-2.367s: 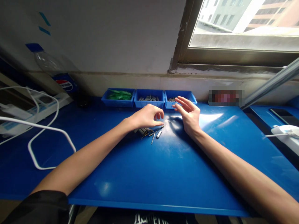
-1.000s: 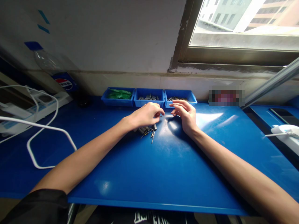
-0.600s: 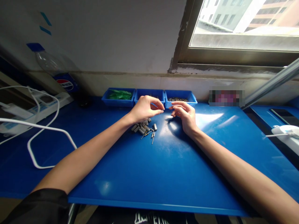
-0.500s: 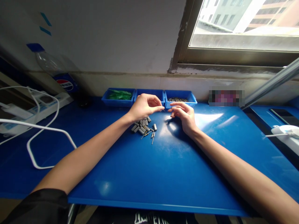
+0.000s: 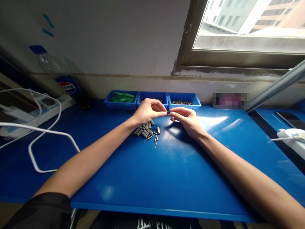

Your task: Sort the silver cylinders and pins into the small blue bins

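My left hand is closed in a pinch on a thin metal pin, above the table. From the other side, the fingertips of my right hand are closed on the pin's right end. Only a short stretch of it shows between the fingertips; the rest is hidden. Below my left hand lies a pile of small grey metal cylinders, some with thin shafts. A separate shafted piece lies at the pile's front right.
Three blue bins stand along the wall: one with green pieces, a middle one partly behind my left hand, one with thin metal pins. A bottle, power strip and white cable occupy the left side.
My right hand has moved slightly left and its fingers have closed on the end of the thin pin. My left hand keeps its pinch nearly in place.
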A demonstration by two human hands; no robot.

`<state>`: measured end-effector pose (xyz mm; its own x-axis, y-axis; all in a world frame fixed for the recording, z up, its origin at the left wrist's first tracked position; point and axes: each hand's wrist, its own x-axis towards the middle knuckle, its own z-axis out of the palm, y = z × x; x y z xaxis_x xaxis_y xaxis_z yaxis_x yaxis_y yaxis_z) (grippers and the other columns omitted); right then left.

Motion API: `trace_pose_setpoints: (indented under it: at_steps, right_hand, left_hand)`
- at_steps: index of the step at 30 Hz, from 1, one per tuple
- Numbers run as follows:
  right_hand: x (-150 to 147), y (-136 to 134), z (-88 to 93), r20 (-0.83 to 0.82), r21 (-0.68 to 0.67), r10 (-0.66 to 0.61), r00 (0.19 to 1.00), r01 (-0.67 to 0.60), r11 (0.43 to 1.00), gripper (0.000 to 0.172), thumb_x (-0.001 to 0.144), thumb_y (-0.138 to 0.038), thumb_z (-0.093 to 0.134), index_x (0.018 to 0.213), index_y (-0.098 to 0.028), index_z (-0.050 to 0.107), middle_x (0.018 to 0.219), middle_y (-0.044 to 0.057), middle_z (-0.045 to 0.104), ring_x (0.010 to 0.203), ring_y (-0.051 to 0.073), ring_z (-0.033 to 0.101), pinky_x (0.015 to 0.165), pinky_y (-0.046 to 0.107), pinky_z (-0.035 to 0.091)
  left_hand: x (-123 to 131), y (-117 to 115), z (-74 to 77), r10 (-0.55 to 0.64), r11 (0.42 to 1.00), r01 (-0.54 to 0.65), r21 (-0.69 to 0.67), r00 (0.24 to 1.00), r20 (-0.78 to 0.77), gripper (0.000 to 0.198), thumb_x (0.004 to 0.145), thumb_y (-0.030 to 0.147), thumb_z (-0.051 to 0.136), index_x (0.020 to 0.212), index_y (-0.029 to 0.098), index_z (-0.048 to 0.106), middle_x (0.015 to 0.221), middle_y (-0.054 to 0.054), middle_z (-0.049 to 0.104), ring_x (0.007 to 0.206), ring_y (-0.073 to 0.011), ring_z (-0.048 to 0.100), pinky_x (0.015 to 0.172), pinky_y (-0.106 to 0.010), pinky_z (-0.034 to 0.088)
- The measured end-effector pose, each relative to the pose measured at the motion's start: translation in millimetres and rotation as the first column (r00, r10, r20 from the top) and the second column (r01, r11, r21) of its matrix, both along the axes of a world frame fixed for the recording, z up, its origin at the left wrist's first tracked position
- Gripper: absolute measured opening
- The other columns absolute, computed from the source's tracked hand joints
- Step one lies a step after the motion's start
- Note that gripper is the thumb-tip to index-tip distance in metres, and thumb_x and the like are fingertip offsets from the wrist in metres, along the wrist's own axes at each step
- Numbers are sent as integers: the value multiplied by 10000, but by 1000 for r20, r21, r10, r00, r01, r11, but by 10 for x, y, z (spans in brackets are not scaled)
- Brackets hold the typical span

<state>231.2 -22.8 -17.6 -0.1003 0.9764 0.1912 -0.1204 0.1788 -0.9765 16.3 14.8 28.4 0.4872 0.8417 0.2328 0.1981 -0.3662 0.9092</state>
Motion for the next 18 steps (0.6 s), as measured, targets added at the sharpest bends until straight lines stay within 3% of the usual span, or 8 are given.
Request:
trace_pose_setpoints:
  at_steps: [3,5,8,12,18]
  right_hand:
    - [-3,9,-18,17,34,-96,995,95,995,272,740,-411,910,929,-236,823,817,22,796,725,201,721,753,373,593]
    - [-2,16,-32,7,72,-202,979,201,977,267,762,-416,888,954,-245,819,891,41,811,768,225,743,773,396,604]
    - [16,29,-53,-29,107,-307,951,308,945,337,789,-426,851,1080,-267,792,1109,72,812,833,247,764,788,422,617]
    - [36,35,-72,-35,124,-285,958,287,950,461,815,-423,806,1245,-281,717,1279,85,763,848,235,763,751,401,621]
    - [9,1,-46,-29,95,-255,967,256,962,379,823,-374,769,1180,-262,717,1176,71,781,741,181,709,673,336,584]
  left_hand:
    - [-44,24,37,32,992,-14,126,989,-141,262,765,337,844,918,135,775,886,-78,802,834,-210,764,784,-299,593]
    - [-100,26,113,5,972,64,226,956,-292,225,789,277,814,970,145,787,884,-64,795,811,-192,746,749,-276,567]
    - [-185,-4,252,-267,887,419,191,806,-529,185,788,242,822,958,171,815,930,-48,798,854,-181,727,770,-252,538]
    - [-221,-64,334,-359,802,581,135,650,-670,251,773,151,815,1011,226,842,1004,-34,804,976,-197,726,838,-234,515]
    - [-170,-74,252,-359,757,639,136,581,-731,253,790,57,753,958,224,840,963,-22,806,928,-185,719,840,-239,495]
